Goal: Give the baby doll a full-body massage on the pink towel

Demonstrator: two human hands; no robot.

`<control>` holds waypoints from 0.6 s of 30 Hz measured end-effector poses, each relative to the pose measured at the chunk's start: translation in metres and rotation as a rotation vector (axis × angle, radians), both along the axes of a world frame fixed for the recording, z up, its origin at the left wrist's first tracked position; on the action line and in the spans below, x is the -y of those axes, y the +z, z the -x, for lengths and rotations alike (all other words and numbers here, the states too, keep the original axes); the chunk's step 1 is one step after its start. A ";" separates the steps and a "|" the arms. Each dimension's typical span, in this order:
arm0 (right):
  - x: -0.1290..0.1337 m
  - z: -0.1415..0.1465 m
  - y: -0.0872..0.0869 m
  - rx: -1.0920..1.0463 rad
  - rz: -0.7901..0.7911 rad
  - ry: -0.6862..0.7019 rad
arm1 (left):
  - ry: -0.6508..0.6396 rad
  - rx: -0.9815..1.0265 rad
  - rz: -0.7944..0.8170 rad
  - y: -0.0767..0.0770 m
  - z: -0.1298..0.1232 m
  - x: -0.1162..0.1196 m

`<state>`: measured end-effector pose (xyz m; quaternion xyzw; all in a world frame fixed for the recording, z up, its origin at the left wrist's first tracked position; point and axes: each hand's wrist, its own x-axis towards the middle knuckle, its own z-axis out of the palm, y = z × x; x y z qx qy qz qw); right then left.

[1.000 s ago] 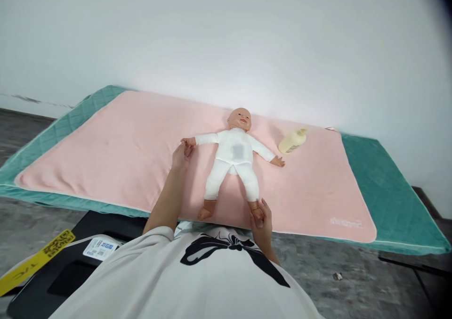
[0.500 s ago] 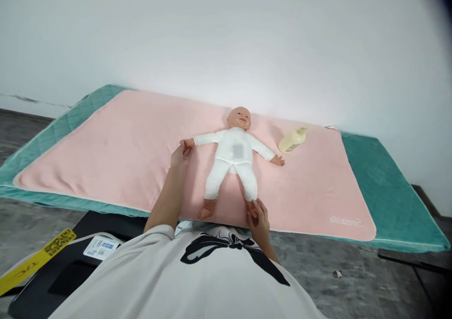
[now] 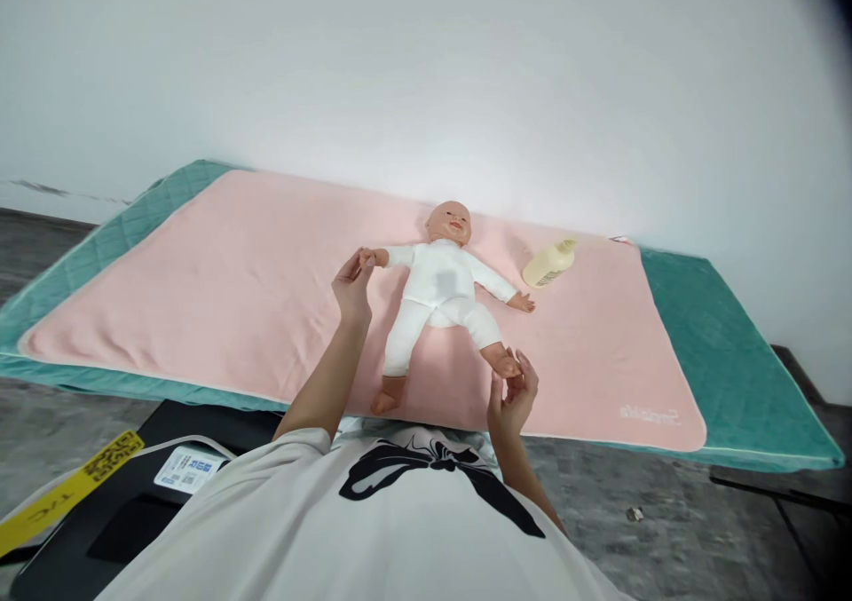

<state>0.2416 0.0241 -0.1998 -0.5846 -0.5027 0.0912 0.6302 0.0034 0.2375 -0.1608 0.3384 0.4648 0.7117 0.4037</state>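
A baby doll [image 3: 439, 274] with a white cloth body lies on its back, head toward the wall. My left hand [image 3: 352, 286] is closed on the doll's hand at the left, holding that arm raised a little. On the near side, my right hand [image 3: 514, 397] grips the foot of the doll's right-hand leg, which is bent outward. The doll's other leg and other arm rest on the pink mat [image 3: 266, 290]. A pale yellow bottle [image 3: 549, 264] lies tilted on the mat, to the right of the doll.
Under the pink mat is a green quilted pad [image 3: 719, 352] on a bed-like surface against a white wall [image 3: 426, 77]. A black case [image 3: 133, 521] with a white label and a yellow strap [image 3: 73, 490] sits at lower left. Grey floor [image 3: 612, 494] shows below.
My left hand has drawn the doll's arm up and inward. My right hand has moved right, swinging the doll's foot outward and bending the leg. The bottle stays put.
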 end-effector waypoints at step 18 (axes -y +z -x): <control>-0.079 0.007 0.023 -0.015 0.006 0.123 | -0.428 -1.154 -0.444 -0.015 -0.027 0.024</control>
